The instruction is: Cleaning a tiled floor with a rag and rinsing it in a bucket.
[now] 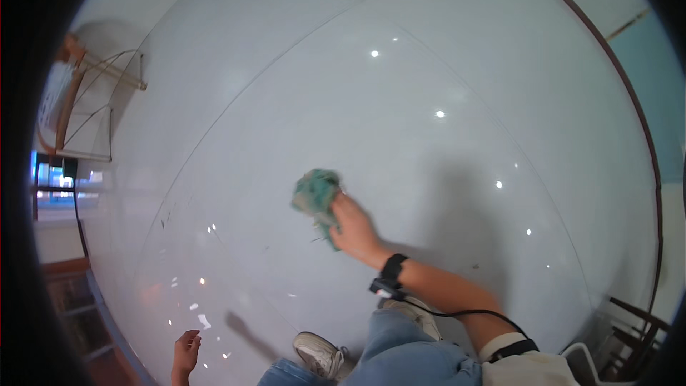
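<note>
My right hand grips a crumpled green cloth, slightly blurred, against the glossy pale floor. A few small dark bits of debris lie beside the cloth's lower edge. On my right wrist is a black strap with a small device and a cable running up the arm. Well apart from the cloth, at the lower left, my left hand hangs over the floor with loosely bent fingers and nothing in it.
My shoes stand at the bottom. A wooden-framed piece of furniture with thin metal legs is at the left. Dark wooden furniture stands at the lower right. A dark skirting strip curves along the right wall. Dark specks mark the floor.
</note>
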The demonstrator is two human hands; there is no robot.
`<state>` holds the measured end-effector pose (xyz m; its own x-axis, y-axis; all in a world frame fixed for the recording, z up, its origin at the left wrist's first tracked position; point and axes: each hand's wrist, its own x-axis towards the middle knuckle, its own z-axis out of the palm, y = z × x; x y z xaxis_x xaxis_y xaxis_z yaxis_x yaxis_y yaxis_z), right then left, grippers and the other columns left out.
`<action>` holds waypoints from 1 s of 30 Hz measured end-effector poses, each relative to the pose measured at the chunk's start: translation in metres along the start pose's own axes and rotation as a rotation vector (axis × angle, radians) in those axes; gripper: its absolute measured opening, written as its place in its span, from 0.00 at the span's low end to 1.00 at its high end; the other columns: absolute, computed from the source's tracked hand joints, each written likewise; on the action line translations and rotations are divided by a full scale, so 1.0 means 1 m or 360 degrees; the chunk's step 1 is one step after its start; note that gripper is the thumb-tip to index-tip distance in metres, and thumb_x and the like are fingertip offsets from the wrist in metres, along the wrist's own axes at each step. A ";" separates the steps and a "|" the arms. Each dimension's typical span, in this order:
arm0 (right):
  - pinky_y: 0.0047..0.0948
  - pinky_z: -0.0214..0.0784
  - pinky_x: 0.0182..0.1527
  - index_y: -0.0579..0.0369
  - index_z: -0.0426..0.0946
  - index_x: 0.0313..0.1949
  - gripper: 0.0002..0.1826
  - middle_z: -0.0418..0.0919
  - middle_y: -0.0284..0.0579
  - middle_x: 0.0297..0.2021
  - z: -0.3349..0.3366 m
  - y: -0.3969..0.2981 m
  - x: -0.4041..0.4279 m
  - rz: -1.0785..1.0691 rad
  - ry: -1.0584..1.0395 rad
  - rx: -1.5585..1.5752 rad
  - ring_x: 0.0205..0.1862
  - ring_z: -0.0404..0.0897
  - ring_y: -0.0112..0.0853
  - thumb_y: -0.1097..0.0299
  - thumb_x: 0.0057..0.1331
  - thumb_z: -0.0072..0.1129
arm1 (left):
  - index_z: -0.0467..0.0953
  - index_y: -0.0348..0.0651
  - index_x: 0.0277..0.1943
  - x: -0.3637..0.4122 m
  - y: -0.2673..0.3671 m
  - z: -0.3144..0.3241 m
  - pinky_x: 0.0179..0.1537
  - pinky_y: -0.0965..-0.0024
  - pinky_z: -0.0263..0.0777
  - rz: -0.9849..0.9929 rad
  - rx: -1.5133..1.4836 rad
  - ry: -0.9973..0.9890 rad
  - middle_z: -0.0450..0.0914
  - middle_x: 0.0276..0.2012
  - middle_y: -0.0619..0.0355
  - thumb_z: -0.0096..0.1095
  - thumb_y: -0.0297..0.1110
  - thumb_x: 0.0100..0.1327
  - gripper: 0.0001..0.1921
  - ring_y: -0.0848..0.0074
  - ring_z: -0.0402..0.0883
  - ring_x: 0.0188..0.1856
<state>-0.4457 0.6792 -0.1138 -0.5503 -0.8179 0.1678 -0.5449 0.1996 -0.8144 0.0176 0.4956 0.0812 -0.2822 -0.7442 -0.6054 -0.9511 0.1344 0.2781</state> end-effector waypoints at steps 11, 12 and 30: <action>0.40 0.61 0.56 0.63 0.65 0.52 0.26 0.68 0.59 0.50 0.182 -0.118 -0.014 0.0007 -0.0216 0.0914 0.53 0.67 0.49 0.83 0.50 0.47 | 0.75 0.34 0.41 -0.082 -0.014 0.011 0.36 0.69 0.72 -0.0092 0.0162 0.0142 0.79 0.34 0.48 0.53 0.29 0.60 0.10 0.66 0.79 0.33; 0.39 0.62 0.54 0.63 0.67 0.50 0.25 0.70 0.59 0.48 0.179 -0.117 -0.011 0.0078 -0.0104 0.0900 0.51 0.69 0.51 0.80 0.49 0.51 | 0.76 0.34 0.41 -0.083 -0.012 0.010 0.36 0.69 0.72 0.0003 0.0148 0.0243 0.79 0.35 0.48 0.53 0.29 0.60 0.10 0.66 0.79 0.33; 0.37 0.64 0.48 0.64 0.69 0.47 0.20 0.75 0.56 0.40 -0.048 0.062 0.107 0.0328 0.0910 -0.0228 0.43 0.74 0.45 0.77 0.52 0.51 | 0.77 0.36 0.40 0.002 -0.060 0.080 0.36 0.66 0.71 0.0094 -0.0067 0.0219 0.79 0.33 0.48 0.53 0.29 0.59 0.09 0.61 0.78 0.33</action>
<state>-0.5687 0.6301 -0.1201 -0.8831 -0.3448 0.3182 -0.4491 0.4253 -0.7858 0.0644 0.5386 0.0036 -0.3148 -0.8188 -0.4801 -0.9264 0.1551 0.3430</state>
